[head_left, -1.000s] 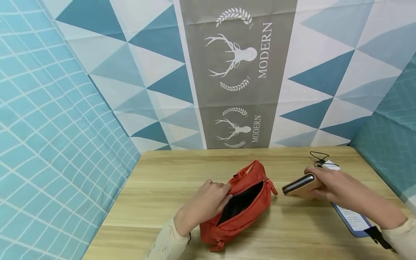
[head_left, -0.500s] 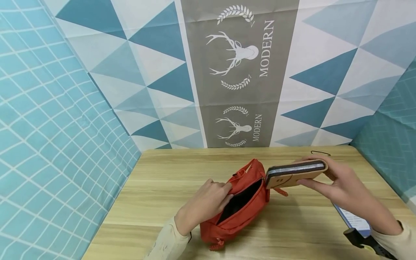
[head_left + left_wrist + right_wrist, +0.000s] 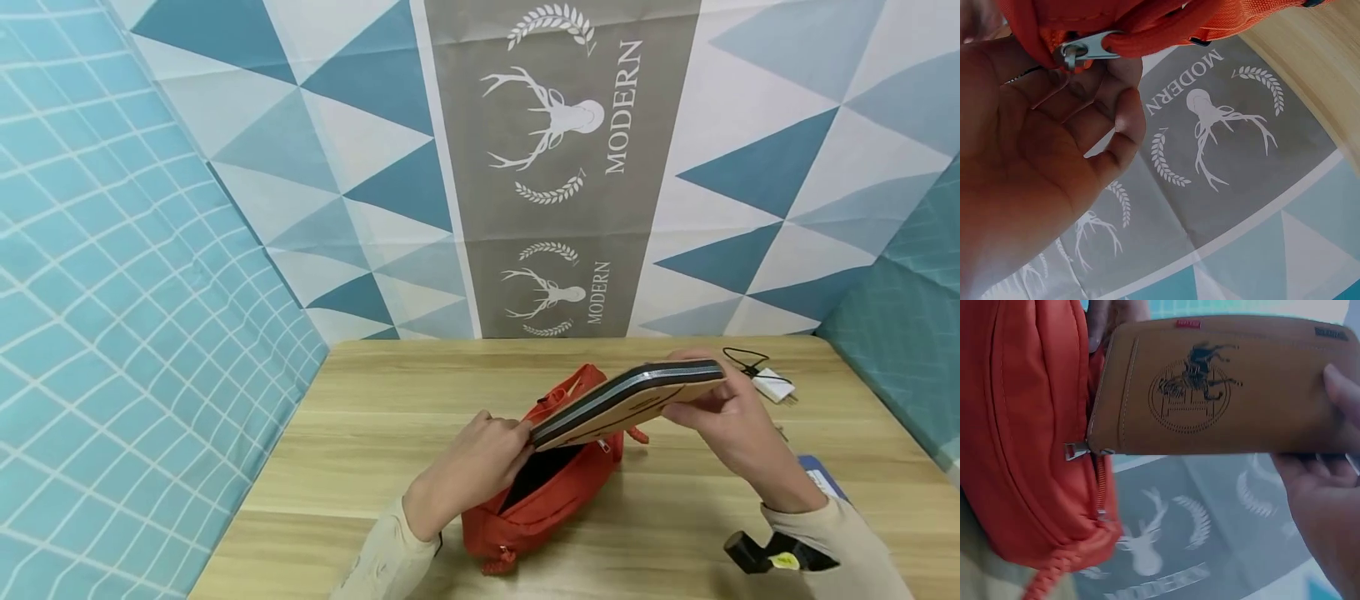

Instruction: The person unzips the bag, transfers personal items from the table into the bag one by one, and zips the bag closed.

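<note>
A red zippered bag [image 3: 558,504] lies on the wooden table with its dark opening facing up. My left hand [image 3: 468,471] grips the far edge of that opening; in the left wrist view a metal zipper pull [image 3: 1091,47] hangs by its curled fingers. My right hand [image 3: 731,429] holds a tan zip-around wallet [image 3: 637,408] by one end, thumb on its near face. The wallet slants over the bag, its other end at the opening close to my left fingers. A horse-and-rider print [image 3: 1200,378] shows on the wallet in the right wrist view.
At the back right sits a white plug adapter [image 3: 772,386] beside a thin black cord loop [image 3: 742,360]. A blue-edged flat item [image 3: 821,477] lies partly hidden behind my right forearm. Patterned cloth walls border the table at back and sides.
My right hand has carried the wallet leftward from the table's right side to over the bag's opening, turning it along the way. My left hand has kept its hold on the bag.
</note>
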`<state>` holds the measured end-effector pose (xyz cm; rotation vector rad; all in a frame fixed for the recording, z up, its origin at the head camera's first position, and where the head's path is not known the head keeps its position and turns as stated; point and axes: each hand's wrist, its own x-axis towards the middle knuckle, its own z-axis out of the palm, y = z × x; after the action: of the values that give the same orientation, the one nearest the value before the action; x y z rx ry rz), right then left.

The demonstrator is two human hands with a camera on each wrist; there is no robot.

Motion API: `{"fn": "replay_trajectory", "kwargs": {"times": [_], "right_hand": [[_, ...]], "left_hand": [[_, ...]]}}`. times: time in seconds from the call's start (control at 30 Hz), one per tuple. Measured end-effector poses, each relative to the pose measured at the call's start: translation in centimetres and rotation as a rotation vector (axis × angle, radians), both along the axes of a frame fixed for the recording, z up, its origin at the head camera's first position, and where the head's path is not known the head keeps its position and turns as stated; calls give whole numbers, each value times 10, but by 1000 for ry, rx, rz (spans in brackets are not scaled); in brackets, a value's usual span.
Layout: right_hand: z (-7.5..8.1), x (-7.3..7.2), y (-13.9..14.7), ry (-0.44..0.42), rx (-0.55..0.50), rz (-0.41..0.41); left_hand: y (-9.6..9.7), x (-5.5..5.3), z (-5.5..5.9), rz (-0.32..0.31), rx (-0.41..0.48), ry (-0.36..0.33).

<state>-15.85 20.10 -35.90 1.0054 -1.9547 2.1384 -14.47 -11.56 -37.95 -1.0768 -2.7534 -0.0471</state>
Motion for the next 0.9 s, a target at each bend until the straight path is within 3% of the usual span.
{"fn": "replay_trajectory", "kwargs": {"times": [0.07, 0.13, 0.23, 0.3, 0.43, 0.53, 0.67, 0.77, 0.9], "right_hand": [[-8, -7, 4, -78, -111, 104], [-14, -16, 6, -140, -244, 276], [-21, -29, 6, -176, -354, 481], [-24, -35, 5, -189, -362, 569], [-34, -45, 4, -195, -259, 616], [-45, -51, 4, -183, -140, 605], [-55, -56, 6, -130, 51, 461], [-51, -52, 5, -83, 190, 317], [-34, -36, -5, 22, 318, 198]], "left_hand": [[1, 0, 0, -16, 13, -18], [1, -1, 1, -34, 28, -35], [0, -3, 1, -47, 48, -36], [-2, -5, 0, -57, 66, -29], [-3, -10, -1, -79, 105, -43], [-2, -10, -1, -85, 112, -62], [1, -6, 0, -86, 99, -63], [4, -4, 0, -87, 91, -55], [5, -4, 1, -87, 88, -36]]}}
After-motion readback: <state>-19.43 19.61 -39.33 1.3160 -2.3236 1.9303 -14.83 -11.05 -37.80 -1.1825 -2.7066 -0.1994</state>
